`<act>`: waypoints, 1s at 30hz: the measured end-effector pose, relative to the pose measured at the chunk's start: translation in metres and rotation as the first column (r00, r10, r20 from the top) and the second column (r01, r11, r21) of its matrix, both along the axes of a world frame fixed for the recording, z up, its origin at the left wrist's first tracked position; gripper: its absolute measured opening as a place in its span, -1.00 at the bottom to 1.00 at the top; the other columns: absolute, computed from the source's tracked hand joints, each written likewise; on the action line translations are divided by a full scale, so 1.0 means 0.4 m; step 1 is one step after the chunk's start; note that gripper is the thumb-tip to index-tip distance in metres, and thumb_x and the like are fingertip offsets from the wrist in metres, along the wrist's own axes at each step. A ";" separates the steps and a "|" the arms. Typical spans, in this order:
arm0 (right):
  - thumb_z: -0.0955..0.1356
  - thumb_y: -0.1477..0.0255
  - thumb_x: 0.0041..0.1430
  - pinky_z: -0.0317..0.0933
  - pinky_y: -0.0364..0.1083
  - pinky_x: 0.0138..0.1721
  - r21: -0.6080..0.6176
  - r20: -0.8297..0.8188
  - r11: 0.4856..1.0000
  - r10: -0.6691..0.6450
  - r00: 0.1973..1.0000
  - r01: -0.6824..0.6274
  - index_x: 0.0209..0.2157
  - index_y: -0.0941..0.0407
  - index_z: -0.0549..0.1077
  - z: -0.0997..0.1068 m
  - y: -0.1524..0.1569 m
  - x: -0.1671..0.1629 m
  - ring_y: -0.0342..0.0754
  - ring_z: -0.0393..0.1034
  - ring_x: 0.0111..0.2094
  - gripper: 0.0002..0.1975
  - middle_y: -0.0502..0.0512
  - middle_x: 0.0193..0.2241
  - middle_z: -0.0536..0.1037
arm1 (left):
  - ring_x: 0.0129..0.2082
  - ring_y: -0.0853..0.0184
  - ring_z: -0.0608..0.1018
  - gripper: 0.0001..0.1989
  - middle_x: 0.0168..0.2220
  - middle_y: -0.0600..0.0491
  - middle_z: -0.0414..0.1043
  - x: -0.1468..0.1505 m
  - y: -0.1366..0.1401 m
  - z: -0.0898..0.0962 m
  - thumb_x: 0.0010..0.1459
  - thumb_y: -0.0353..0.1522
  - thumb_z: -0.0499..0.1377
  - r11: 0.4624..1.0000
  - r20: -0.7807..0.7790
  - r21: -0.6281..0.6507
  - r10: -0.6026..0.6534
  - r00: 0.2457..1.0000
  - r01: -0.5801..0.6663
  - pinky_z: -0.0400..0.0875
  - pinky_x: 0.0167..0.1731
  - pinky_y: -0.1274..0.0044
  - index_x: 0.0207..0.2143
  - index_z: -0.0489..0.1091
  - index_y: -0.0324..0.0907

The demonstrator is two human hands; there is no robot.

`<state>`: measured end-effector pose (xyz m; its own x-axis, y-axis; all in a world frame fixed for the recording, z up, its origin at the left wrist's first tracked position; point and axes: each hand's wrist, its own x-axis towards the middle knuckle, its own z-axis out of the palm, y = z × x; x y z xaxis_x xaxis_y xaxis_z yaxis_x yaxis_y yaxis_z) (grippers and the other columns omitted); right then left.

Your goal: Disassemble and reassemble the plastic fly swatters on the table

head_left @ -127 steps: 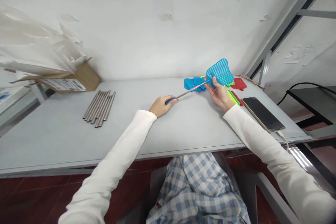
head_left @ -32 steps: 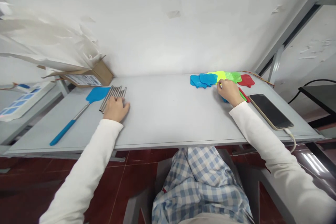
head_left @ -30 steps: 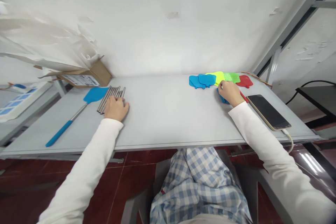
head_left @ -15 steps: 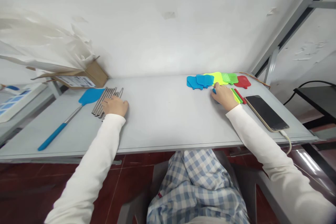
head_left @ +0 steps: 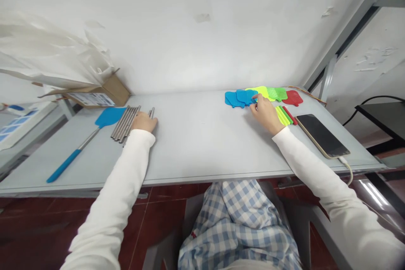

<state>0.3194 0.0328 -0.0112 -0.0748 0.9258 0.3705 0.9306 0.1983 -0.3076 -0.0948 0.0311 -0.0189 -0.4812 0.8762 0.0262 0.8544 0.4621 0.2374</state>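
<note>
My left hand is closed over the right side of a row of thin metal tubes, with one or two tube ends sticking out past its fingers. My right hand has its fingertips pinched on a small blue handle sleeve, mostly hidden by the fingers. Just beyond it lie overlapping blue flyswatter heads. Beside them are yellow, green and red heads. Right of my hand lie yellow sleeves, a green sleeve and a red sleeve.
A blue flyswatter with a metal shaft lies at the left. Behind it stands an open cardboard box against the wall. A phone with a white cable rests near the right end of the grey table.
My left hand has shifted right, with tube ends now farther from the row. My right hand has risen slightly off the sleeves toward the blue heads, with the blue sleeve at its fingertips.
</note>
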 end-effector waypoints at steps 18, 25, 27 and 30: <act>0.16 0.48 0.23 0.23 0.05 0.00 0.115 -0.192 0.905 0.424 0.885 -0.409 0.04 0.17 0.32 -0.074 0.001 -0.055 0.10 0.35 -0.10 -0.64 0.27 -0.16 0.46 | -0.05 0.00 0.55 -0.57 -0.03 -0.32 0.44 0.218 -0.041 0.002 0.32 -0.23 -0.09 0.976 -0.178 0.084 -0.182 0.967 0.199 0.40 -0.11 0.32 0.06 0.32 -0.32; 0.18 0.48 0.24 0.22 0.02 -0.01 0.099 -0.222 0.905 0.426 0.877 -0.414 0.04 0.20 0.32 -0.077 0.002 -0.054 0.08 0.34 -0.10 -0.66 0.28 -0.15 0.44 | -0.04 0.01 0.54 -0.66 -0.08 -0.27 0.48 0.211 -0.049 0.009 0.26 -0.21 0.04 0.941 -0.165 -0.089 -0.336 0.927 0.326 0.40 -0.09 0.34 -0.11 0.43 -0.27; 0.18 0.46 0.25 0.22 0.04 -0.01 0.100 -0.211 0.907 0.420 0.883 -0.408 0.02 0.20 0.33 -0.081 0.005 -0.054 0.09 0.32 -0.10 -0.67 0.29 -0.16 0.42 | -0.07 0.03 0.55 -0.72 -0.16 -0.23 0.53 0.197 -0.032 0.026 0.23 -0.25 0.07 0.935 -0.113 -0.100 -0.351 0.929 0.341 0.40 -0.08 0.34 -0.20 0.46 -0.26; 0.19 0.44 0.26 0.22 0.07 -0.01 0.099 -0.194 0.900 0.437 0.878 -0.425 -0.01 0.20 0.36 -0.088 0.010 -0.053 0.11 0.31 -0.11 -0.69 0.29 -0.18 0.41 | -0.21 0.16 0.58 -0.76 -0.32 -0.13 0.56 0.184 0.001 0.063 0.20 -0.26 0.10 0.935 0.124 0.074 -0.354 0.927 0.347 0.43 -0.13 0.41 -0.37 0.45 -0.24</act>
